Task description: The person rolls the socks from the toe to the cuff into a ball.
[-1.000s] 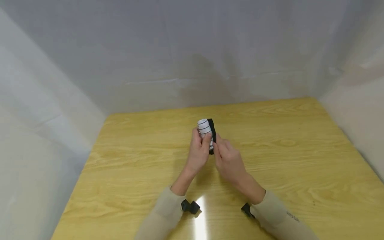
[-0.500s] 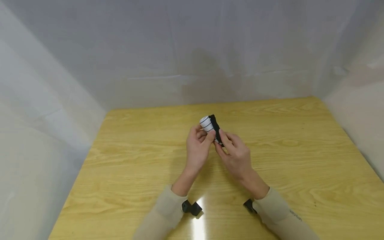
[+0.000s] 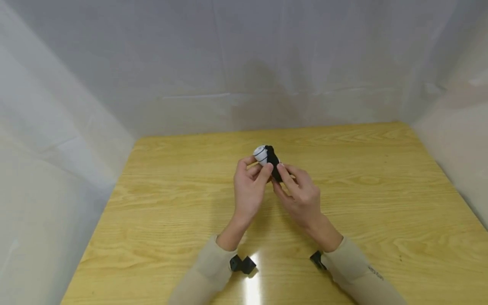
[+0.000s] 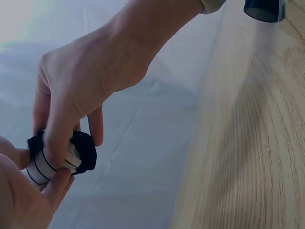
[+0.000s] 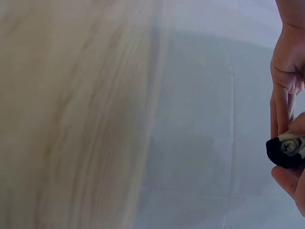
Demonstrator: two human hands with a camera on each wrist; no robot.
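I see both hands raised over table (image 3: 381, 190) centre. Left hand (image 3: 248, 190) pinches rolled striped sock (image 3: 261, 154) at white end; right hand (image 3: 301, 197) pinches black cuff (image 3: 273, 160), fingers curled tight.

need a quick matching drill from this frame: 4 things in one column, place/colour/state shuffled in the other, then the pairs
Things:
1. rolled sock
2. left hand
3. table
4. right hand

Descriptions:
A. yellow wood grain, under both hands
B. white with thin dark stripes and a black edge, held above the table
C. pinches the roll's black edge from the right side
D. holds the roll's white striped part from the left side

Pairs: 1-B, 2-D, 3-A, 4-C
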